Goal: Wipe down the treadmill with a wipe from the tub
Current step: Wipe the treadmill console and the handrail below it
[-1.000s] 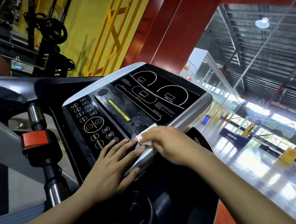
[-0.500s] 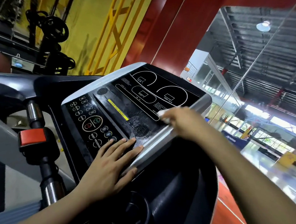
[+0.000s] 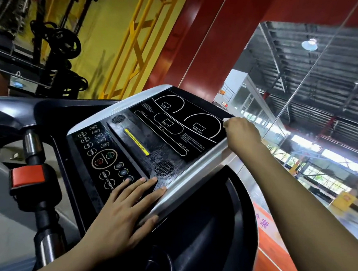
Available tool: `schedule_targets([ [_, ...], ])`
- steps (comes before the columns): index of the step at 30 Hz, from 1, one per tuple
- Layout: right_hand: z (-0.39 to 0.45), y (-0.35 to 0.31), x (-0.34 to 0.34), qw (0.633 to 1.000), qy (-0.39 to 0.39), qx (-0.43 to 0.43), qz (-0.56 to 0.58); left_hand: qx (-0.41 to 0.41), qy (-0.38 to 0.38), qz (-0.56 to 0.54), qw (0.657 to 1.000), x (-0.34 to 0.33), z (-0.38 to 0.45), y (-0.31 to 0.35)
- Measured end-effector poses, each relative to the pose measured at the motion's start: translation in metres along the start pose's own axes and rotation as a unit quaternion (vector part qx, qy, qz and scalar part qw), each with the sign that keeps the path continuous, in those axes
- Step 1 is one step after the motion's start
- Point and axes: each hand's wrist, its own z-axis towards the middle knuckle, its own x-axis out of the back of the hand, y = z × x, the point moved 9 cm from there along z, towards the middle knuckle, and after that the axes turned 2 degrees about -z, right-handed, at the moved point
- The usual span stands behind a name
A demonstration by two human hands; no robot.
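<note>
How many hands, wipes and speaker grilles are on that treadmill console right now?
Hands: 2, left hand flat, right hand holding the wipe
Wipes: 1, wipe
Speaker grilles: 2, upper grille, lower grille
Total: 5

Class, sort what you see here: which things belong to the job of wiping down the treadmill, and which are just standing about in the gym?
Part of the job:
treadmill console
silver side rail
white wipe, mostly hidden in the right hand
left hand, flat on the console

Just standing about:
weight plates
yellow frame
red clip
</note>
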Motion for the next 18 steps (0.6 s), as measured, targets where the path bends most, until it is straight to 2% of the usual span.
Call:
schedule_targets([
  [5, 0.049, -0.025, -0.019, 0.995, -0.031, 0.019, 0.089, -0.003, 0.008, 0.007, 1.0, 0.001, 0.0, 0.001],
  [8, 0.089, -0.052, -0.031, 0.991, -0.057, 0.076, 0.09, -0.005, 0.011, 0.003, 1.0, 0.002, 0.001, 0.002],
  [11, 0.109, -0.076, -0.038, 0.989, -0.076, 0.092, 0.09, -0.006, 0.014, 0.003, 1.0, 0.0, 0.002, 0.0],
  [18, 0.04, -0.049, -0.032, 0.996, 0.007, 0.058, 0.065, -0.001, -0.003, 0.013, 1.0, -0.001, 0.005, -0.002],
])
